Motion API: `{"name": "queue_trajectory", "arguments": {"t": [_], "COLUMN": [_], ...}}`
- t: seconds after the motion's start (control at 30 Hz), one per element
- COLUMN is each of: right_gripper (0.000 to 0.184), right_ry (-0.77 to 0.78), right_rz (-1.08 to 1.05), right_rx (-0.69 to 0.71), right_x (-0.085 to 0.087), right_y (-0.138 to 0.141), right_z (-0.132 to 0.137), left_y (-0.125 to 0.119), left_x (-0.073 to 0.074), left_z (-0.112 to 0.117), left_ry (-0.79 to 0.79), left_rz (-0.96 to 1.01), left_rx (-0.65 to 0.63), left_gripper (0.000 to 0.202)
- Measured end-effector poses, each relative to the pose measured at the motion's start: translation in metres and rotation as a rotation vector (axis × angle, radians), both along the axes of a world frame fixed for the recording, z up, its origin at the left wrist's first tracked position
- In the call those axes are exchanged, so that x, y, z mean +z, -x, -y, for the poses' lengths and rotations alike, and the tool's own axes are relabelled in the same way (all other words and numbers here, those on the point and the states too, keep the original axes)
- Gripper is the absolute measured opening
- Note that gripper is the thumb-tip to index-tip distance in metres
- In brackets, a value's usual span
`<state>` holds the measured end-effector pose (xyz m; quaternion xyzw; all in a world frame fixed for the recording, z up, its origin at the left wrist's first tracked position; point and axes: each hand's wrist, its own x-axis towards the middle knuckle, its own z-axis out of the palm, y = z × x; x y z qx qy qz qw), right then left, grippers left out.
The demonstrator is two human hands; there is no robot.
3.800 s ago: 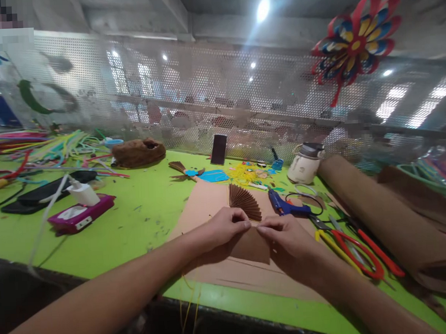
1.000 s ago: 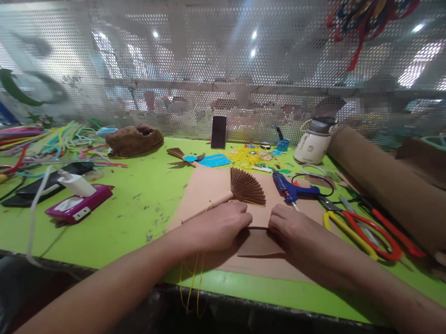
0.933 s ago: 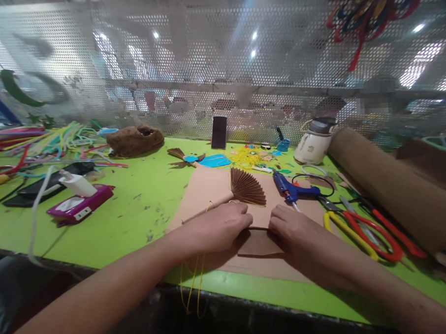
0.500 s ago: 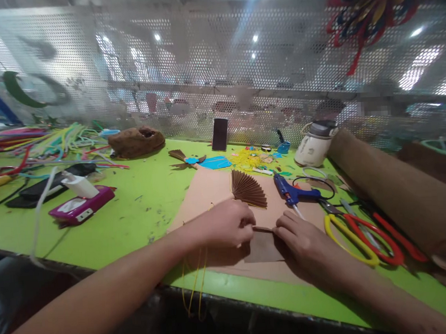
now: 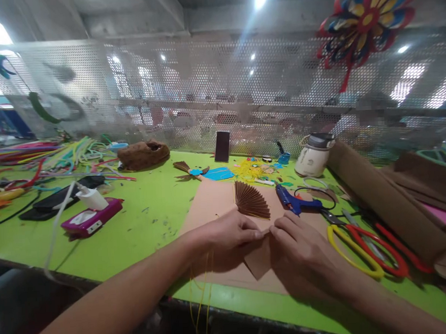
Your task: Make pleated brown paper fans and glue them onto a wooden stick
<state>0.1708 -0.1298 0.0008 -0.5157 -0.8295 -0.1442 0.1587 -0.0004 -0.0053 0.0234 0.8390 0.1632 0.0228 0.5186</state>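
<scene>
Between my two hands is a piece of brown paper (image 5: 258, 264) with a narrow folded strip along its far edge. My left hand (image 5: 235, 235) pinches the left end of that fold, thumb and fingers pressed together. Close beside it, my right hand (image 5: 294, 240) grips the fold with bent fingers. The paper's lower corner hangs at a slant over a pinkish-tan sheet (image 5: 198, 207). Just beyond my hands lies a pleated brown paper fan (image 5: 251, 200) with a yellow edge. Thin yellow string (image 5: 200, 306) dangles over the table's front edge by my left forearm.
To the right are a blue glue gun (image 5: 296, 200), yellow-handled scissors (image 5: 354, 255) and red-handled scissors (image 5: 382, 253). A white bottle (image 5: 313, 155) and a phone (image 5: 222, 146) stand at the back. On the left sits a purple power strip (image 5: 94, 219) with its white cable.
The paper has turned from lying squarely to slanting, its corner now towards me. My hands have drawn closer together along the fold. The camera view has tilted up.
</scene>
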Motion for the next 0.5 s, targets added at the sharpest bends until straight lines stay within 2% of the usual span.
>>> {"name": "queue_trajectory", "arguments": {"t": [0.1, 0.23, 0.3, 0.37, 0.43, 0.5], "right_gripper": [0.018, 0.016, 0.026, 0.031, 0.029, 0.021], "right_ry": [0.001, 0.018, 0.151, 0.362, 0.536, 0.606], "right_rz": [-0.124, -0.46, -0.657, -0.79, -0.828, -0.833], "right_rx": [-0.015, -0.047, -0.104, -0.168, -0.205, -0.24], "right_x": [-0.001, 0.002, 0.01, 0.02, 0.029, 0.034], "right_y": [0.002, -0.003, -0.008, -0.011, -0.01, -0.006], "right_z": [-0.002, -0.006, -0.008, -0.011, -0.016, -0.02], "left_y": [-0.002, -0.003, -0.002, -0.002, -0.003, -0.003], "left_x": [-0.01, -0.017, -0.017, -0.017, -0.016, -0.015], "left_z": [0.0, -0.001, -0.001, -0.001, -0.001, 0.001], "left_ry": [0.077, 0.085, 0.084, 0.077, 0.065, 0.075], "left_rz": [0.012, 0.012, 0.027, 0.034, 0.036, 0.049], "left_rx": [0.065, 0.109, 0.116, 0.13, 0.138, 0.146], "left_gripper": [0.033, 0.026, 0.025, 0.024, 0.023, 0.022]}}
